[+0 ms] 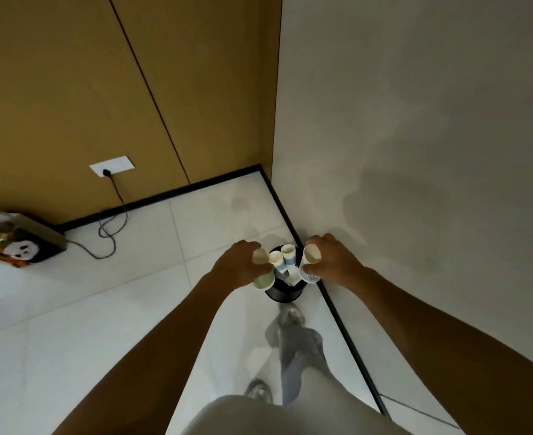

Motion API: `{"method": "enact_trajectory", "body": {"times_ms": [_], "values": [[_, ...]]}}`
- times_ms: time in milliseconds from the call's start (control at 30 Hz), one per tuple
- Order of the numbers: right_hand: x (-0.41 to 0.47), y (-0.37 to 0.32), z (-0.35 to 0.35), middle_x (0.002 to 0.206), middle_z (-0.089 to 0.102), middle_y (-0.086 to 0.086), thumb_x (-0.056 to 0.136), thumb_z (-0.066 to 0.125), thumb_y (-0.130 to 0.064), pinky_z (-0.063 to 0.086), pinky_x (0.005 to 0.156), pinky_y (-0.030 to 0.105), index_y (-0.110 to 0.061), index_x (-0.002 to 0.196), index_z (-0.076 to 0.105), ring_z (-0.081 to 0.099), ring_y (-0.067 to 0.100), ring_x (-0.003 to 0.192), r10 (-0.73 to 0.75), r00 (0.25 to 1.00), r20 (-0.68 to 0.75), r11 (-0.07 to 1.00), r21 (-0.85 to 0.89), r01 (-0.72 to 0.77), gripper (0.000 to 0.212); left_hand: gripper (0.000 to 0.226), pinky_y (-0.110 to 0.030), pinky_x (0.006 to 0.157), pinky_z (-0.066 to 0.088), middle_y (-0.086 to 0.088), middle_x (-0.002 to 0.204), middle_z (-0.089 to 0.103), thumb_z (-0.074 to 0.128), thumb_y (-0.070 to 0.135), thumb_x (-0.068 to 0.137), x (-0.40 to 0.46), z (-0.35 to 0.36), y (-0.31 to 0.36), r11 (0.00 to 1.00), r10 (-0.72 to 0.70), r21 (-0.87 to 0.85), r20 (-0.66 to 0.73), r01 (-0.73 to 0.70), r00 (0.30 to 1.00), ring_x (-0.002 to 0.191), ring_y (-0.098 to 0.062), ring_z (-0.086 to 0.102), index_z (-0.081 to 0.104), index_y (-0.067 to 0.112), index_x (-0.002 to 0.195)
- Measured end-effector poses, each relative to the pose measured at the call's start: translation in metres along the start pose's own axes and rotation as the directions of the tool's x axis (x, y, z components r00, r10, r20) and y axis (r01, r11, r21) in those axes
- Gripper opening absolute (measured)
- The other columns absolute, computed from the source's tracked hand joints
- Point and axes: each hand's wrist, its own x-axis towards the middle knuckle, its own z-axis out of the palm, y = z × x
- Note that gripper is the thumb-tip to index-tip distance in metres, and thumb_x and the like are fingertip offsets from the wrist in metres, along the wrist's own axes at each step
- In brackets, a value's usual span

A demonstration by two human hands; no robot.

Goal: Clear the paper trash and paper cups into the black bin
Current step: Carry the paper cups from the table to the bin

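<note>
Head view: black bin (282, 292) on floor (102, 309) in wall corner, paper cups (287, 254) inside. L hand (238, 267) at its 9 o'clock, fingers curled round green cup (262, 267). R hand (332, 262) at 3 o'clock, fingers curled round white cup (310, 262).

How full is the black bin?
Nearly full: paper cups stick up past the black bin rim. Left hand and right hand each hold another cup over it.

black bin (285, 293) mostly hidden behind hands and cups, panda bag (17, 243) cut by left edge
</note>
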Motion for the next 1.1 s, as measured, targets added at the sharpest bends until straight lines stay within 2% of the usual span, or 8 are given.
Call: {"method": "enact_trajectory", "body": {"times_ms": [133,267,400,500,633,800,900,1100], "values": [[0.083,0.015,-0.019,0.121,0.046,0.008,0.076,0.075,-0.029,0.044,0.091,0.031,-0.018,0.130,0.047,0.051,0.026,0.111,0.018,0.997,0.080,1.000,-0.001,-0.018,0.062,0.058,-0.037,0.100,0.043,-0.006,0.134,0.053,0.069,0.046,0.081,0.075,-0.006,-0.006,0.988,-0.120,-0.099,0.029,0.122,0.992,0.122,-0.024,0.049,0.054,0.016,0.128],[0.167,0.030,-0.026,0.124,0.045,0.009,0.077,0.074,-0.033,0.044,0.094,0.036,-0.020,0.132,0.046,0.048,0.028,0.114,0.042,0.991,0.128,0.999,-0.036,-0.038,0.063,0.065,-0.033,0.096,0.045,-0.007,0.138,0.048,0.071,0.046,0.079,0.147,0.001,-0.016,0.938,-0.265,-0.209,0.086,0.278,0.960,0.122,-0.024,0.049,0.050,0.018,0.134],[0.239,0.044,-0.008,0.124,0.044,0.010,0.078,0.072,-0.035,0.041,0.087,0.032,-0.019,0.133,0.044,0.046,0.029,0.115,0.047,0.982,0.186,0.998,-0.052,-0.038,0.063,0.061,-0.033,0.092,0.047,-0.012,0.134,0.051,0.071,0.041,0.081,0.210,0.016,-0.042,0.889,-0.340,-0.282,0.123,0.361,0.932,0.117,-0.027,0.052,0.053,0.012,0.131],[0.286,0.057,0.017,0.131,0.042,0.012,0.081,0.071,-0.034,0.040,0.091,0.034,-0.019,0.140,0.038,0.044,0.030,0.120,0.051,0.972,0.227,0.998,-0.051,-0.041,0.069,0.064,-0.032,0.091,0.047,-0.011,0.134,0.051,0.069,0.044,0.081,0.249,0.033,-0.067,0.855,-0.396,-0.305,0.138,0.419,0.908,0.118,-0.027,0.052,0.051,0.011,0.133],[0.346,0.092,0.063,0.131,0.043,0.013,0.082,0.070,-0.036,0.041,0.092,0.035,-0.020,0.140,0.038,0.045,0.030,0.120,0.097,0.973,0.209,0.995,-0.044,-0.090,0.068,0.050,-0.029,0.076,0.046,-0.010,0.114,0.061,0.067,0.041,0.084,0.304,0.077,-0.108,0.873,-0.388,-0.266,0.126,0.408,0.913,0.106,-0.027,0.059,0.058,0.007,0.120],[0.415,0.140,0.130,0.128,0.043,0.013,0.083,0.069,-0.034,0.040,0.090,0.033,-0.019,0.138,0.041,0.045,0.030,0.118,0.115,0.967,0.227,0.993,-0.052,-0.106,0.063,0.059,-0.027,0.084,0.040,-0.011,0.126,0.054,0.067,0.041,0.084,0.374,0.143,-0.152,0.866,-0.381,-0.322,0.073,0.384,0.922,0.109,-0.023,0.052,0.049,0.013,0.133],[0.448,0.161,0.167,0.129,0.043,0.013,0.083,0.068,-0.035,0.042,0.088,0.033,-0.019,0.140,0.039,0.046,0.030,0.119,0.117,0.968,0.223,0.993,-0.055,-0.107,0.065,0.059,-0.026,0.083,0.037,-0.008,0.126,0.052,0.066,0.044,0.084,0.411,0.182,-0.169,0.883,-0.323,-0.345,0.047,0.319,0.945,0.101,-0.014,0.045,0.048,0.017,0.133],[0.484,0.190,0.226,0.133,0.041,0.013,0.083,0.070,-0.032,0.043,0.098,0.040,-0.017,0.143,0.035,0.042,0.030,0.123,0.104,0.941,0.322,0.992,-0.095,-0.078,0.071,0.062,-0.026,0.083,0.043,-0.009,0.128,0.048,0.064,0.046,0.084,0.455,0.252,-0.199,0.921,-0.254,-0.281,0.088,0.268,0.963,0.115,-0.024,0.049,0.042,0.017,0.135]]}}
